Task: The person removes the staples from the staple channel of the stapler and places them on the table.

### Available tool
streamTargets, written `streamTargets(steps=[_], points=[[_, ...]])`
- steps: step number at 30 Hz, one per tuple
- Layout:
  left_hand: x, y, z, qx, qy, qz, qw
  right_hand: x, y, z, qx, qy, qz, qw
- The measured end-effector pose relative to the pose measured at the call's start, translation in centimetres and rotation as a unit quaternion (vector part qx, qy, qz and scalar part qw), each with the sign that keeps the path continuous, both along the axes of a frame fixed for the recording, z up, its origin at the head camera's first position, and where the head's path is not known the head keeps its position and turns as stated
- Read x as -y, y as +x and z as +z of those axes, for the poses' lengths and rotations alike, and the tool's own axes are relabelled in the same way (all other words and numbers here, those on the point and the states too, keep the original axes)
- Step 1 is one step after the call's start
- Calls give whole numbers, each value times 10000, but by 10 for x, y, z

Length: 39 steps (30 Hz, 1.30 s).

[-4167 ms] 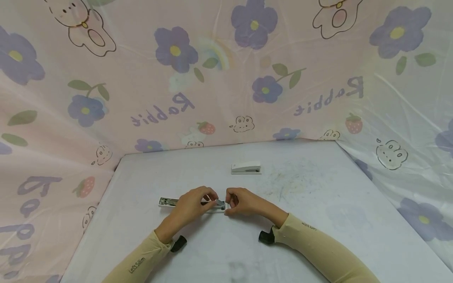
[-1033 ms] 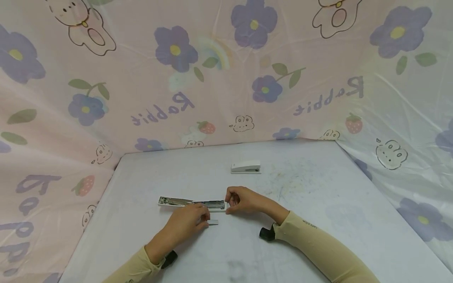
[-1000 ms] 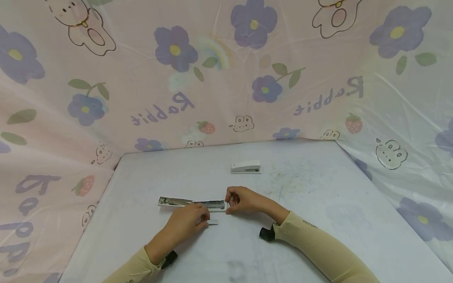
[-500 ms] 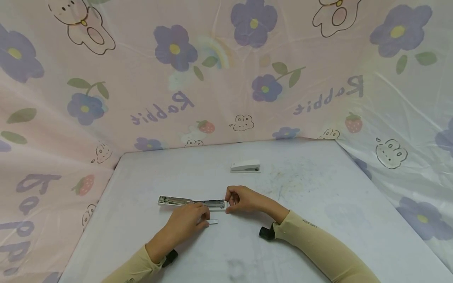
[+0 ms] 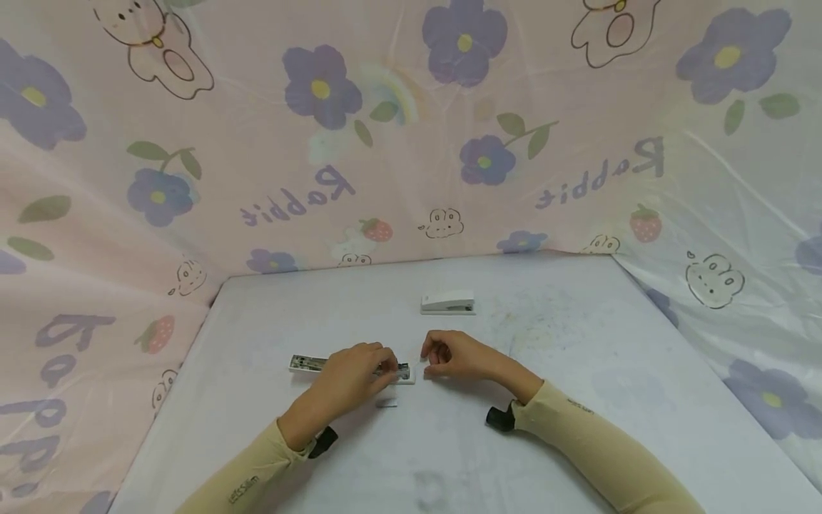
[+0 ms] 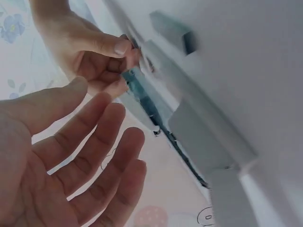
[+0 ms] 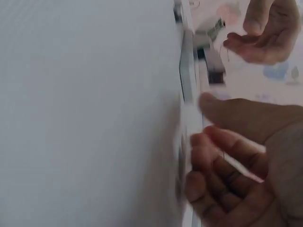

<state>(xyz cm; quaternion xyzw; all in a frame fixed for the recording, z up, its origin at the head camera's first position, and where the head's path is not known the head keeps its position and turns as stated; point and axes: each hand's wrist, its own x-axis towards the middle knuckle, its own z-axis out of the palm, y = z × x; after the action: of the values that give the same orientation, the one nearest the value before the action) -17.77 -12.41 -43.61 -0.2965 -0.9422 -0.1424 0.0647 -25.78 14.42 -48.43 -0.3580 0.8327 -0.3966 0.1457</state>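
An opened-out white stapler (image 5: 307, 363) lies on the table, its metal staple channel exposed towards the right end. My left hand (image 5: 353, 375) hovers over the stapler's middle and hides part of it; in the left wrist view the fingers (image 6: 102, 156) are spread, holding nothing. Just off the stapler's right end is my right hand (image 5: 462, 357), loosely curled with a gap between thumb and fingers and nothing visible in it. A short strip of staples (image 5: 387, 402) rests on the table in front of the stapler, and shows blurred in the left wrist view.
A second white stapler (image 5: 447, 303), closed, stands farther back on the white table (image 5: 546, 457). Patterned cloth (image 5: 398, 164) hangs behind the table and along both sides.
My left hand has left the staple strip, which stays on the table, and moved up and right over the stapler. My right hand has drawn off the stapler's end to the right.
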Motion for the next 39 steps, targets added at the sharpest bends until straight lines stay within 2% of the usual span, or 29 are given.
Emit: streamTargets(steps=[3, 6, 12, 15, 20, 26, 32, 39], points=[[-7, -9, 7, 42, 64, -5, 10000, -15, -8, 1, -399, -153, -279, 9987], [-13, -19, 12, 89, 121, -40, 9999, -30, -15, 6, -755, -357, -727, 9939], [-23, -42, 22, 580, 273, -92, 9979, -56, -27, 13, -1587, -557, -1618, 9724], [-30, -53, 26, 797, 255, -79, 9965, -64, -31, 12, -1735, -467, -1934, 9645], [-46, -74, 31, 891, 207, -192, 9956, -73, -37, 8, -1491, -156, -2247, 9628], [-64, -100, 30, 870, 109, -204, 9959, -76, -50, 5, -857, 304, -2448, 9653], [-82, -121, 21, 923, -65, -196, 9955, -81, -64, 1, -392, 497, -2320, 9707], [-101, -141, 14, 672, -601, -82, 9959, -83, -82, -5, -371, 371, -2024, 9779]])
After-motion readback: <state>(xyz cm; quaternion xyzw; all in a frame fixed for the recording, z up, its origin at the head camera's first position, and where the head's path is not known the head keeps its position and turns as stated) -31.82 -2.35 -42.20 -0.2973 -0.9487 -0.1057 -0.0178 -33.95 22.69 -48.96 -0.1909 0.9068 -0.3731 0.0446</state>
